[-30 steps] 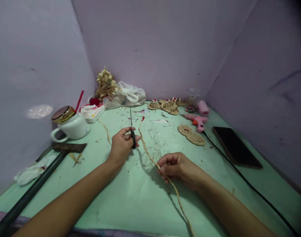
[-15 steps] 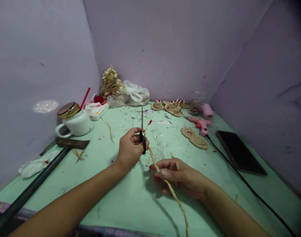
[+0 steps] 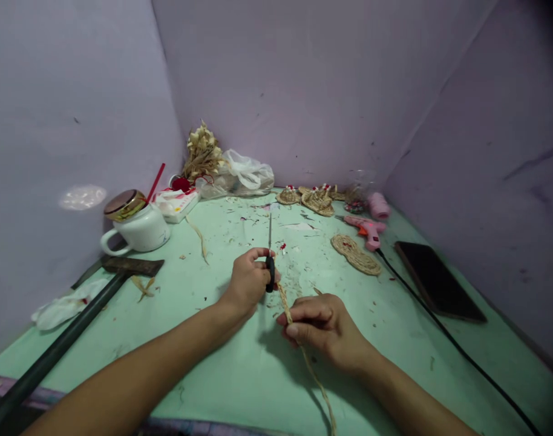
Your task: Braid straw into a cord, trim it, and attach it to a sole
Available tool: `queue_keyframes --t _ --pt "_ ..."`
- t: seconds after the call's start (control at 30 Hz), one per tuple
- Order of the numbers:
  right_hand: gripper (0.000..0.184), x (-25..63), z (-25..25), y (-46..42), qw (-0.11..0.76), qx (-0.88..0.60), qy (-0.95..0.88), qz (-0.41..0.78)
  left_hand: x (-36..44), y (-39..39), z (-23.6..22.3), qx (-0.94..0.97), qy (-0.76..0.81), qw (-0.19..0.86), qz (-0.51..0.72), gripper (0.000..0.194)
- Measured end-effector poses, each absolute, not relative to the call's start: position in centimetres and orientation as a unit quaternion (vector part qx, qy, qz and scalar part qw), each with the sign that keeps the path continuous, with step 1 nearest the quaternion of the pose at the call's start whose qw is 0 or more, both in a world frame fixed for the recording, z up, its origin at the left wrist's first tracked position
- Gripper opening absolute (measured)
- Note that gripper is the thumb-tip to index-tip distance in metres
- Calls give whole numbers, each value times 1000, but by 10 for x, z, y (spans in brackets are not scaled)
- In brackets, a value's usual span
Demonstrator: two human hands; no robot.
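Observation:
My left hand (image 3: 251,277) is closed around the black handles of a pair of scissors (image 3: 270,272), whose blades point away from me. Beside the handles, the far part of a braided straw cord (image 3: 282,295) runs to the same fingers; a small red bit shows near its end. My right hand (image 3: 319,327) pinches the cord between thumb and fingers, nearer to me. From there its loose length trails down toward the table's front edge. Where exactly the left fingers meet the cord is hidden.
On the green table (image 3: 222,363) lie a hammer-like tool (image 3: 134,265), a white mug (image 3: 143,230), a pink glue gun (image 3: 369,229) with a black cable, a coiled straw sole shape (image 3: 356,254) and a dark phone or tablet (image 3: 435,278). Dried husks (image 3: 202,148) and a plastic bag (image 3: 249,172) stand behind.
My left hand and the scissors have shifted right and slightly toward me. My right hand, looser before around the cord, has closed on it in a pinch.

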State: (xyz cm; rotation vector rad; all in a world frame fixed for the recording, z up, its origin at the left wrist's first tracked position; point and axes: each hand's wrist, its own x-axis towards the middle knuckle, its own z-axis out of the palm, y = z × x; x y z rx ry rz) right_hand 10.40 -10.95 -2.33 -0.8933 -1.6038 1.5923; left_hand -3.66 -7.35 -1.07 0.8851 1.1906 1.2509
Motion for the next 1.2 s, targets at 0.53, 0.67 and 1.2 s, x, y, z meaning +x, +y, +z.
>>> queue_keyframes --t 0.53,0.67,1.2 --pt "14 103 -21 -104 357 -460 -530 616 -47 -61 -14 384 545 543 510 37" --pt "9 105 -22 -103 389 -433 -575 575 -49 -60 -17 382 541 566 491 36" --pt "7 123 -18 -93 460 -390 -699 383 -65 -76 -3 720 489 319 374 30"
